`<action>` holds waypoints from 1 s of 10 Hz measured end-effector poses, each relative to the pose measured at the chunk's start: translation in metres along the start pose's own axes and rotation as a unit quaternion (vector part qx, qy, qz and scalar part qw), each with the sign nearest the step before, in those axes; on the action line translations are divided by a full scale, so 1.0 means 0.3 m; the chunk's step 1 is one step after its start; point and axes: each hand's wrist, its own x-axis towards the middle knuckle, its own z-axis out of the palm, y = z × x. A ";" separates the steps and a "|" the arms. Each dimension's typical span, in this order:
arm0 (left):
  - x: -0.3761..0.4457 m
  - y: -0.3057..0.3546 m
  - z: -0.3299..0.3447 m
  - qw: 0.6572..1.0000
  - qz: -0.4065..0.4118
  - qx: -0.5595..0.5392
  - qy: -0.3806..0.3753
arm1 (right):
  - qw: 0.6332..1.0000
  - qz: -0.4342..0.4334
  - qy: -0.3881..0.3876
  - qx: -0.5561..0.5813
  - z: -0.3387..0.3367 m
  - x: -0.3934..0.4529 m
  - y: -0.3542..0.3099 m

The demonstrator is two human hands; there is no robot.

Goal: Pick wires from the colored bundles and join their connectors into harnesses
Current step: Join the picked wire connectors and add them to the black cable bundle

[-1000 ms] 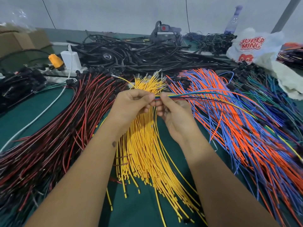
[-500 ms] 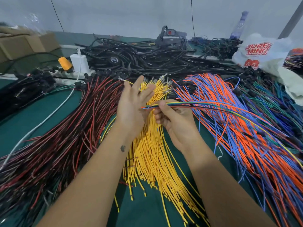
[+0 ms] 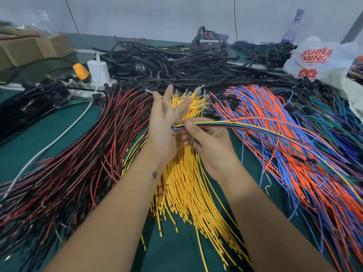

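Your right hand is pinching a thin bunch of mixed wires between thumb and curled fingers, over the middle of the table, and the bunch is trailing off toward the right edge above the orange and blue bundle. Your left hand is standing upright just beside the cut ends of that bunch, with its fingers straight and spread apart, gripping nothing. Under both hands the yellow bundle is lying fanned toward the near edge, and the red and black bundle is lying toward the left edge.
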 end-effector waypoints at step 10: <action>-0.004 0.021 -0.032 0.925 -0.063 0.348 0.141 | 0.993 -0.032 0.098 0.064 -0.041 0.036 -0.002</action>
